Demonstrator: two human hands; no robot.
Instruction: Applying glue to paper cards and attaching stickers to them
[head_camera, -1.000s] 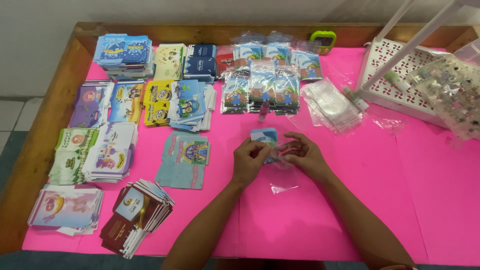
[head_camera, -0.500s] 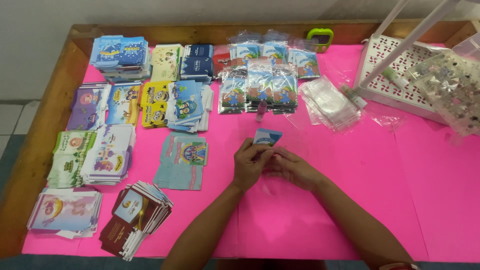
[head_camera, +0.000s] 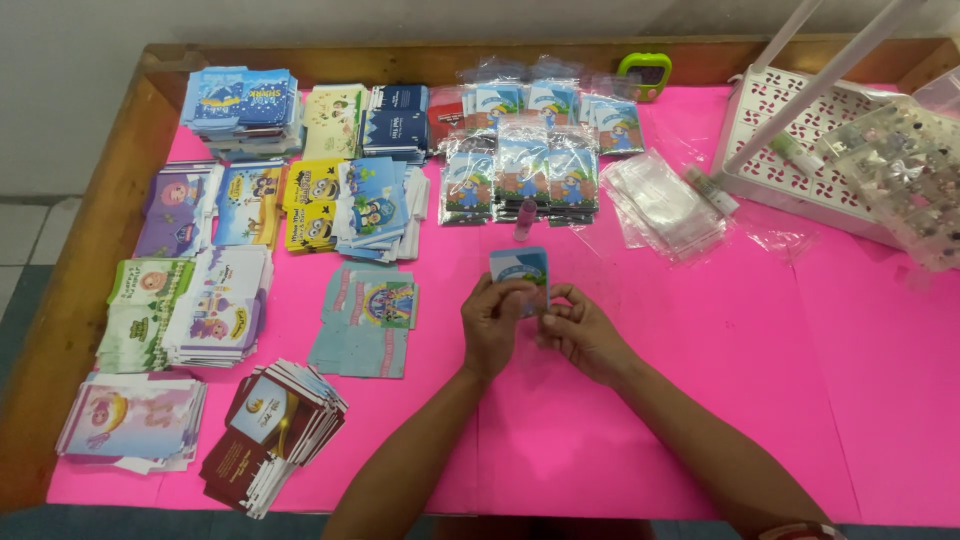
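Both hands meet over the middle of the pink table cover (head_camera: 700, 400). My left hand (head_camera: 492, 322) and my right hand (head_camera: 580, 330) together grip a small blue and white card box (head_camera: 521, 268), held upright between the fingertips. A small pink tube (head_camera: 526, 219) lies just beyond the box. To the left of my left hand lies a flat unfolded blue card (head_camera: 366, 318).
Stacks of flat printed cards (head_camera: 190, 310) fill the left side, dark red ones (head_camera: 275, 430) near the front. Bagged packets (head_camera: 520, 165) and loose clear bags (head_camera: 665, 205) lie at the back. A white perforated basket (head_camera: 800, 160) and a green timer (head_camera: 643, 72) stand back right.
The hands drew closer together and the blue box now stands upright between them. The red item seen in the right hand a second ago is no longer visible.
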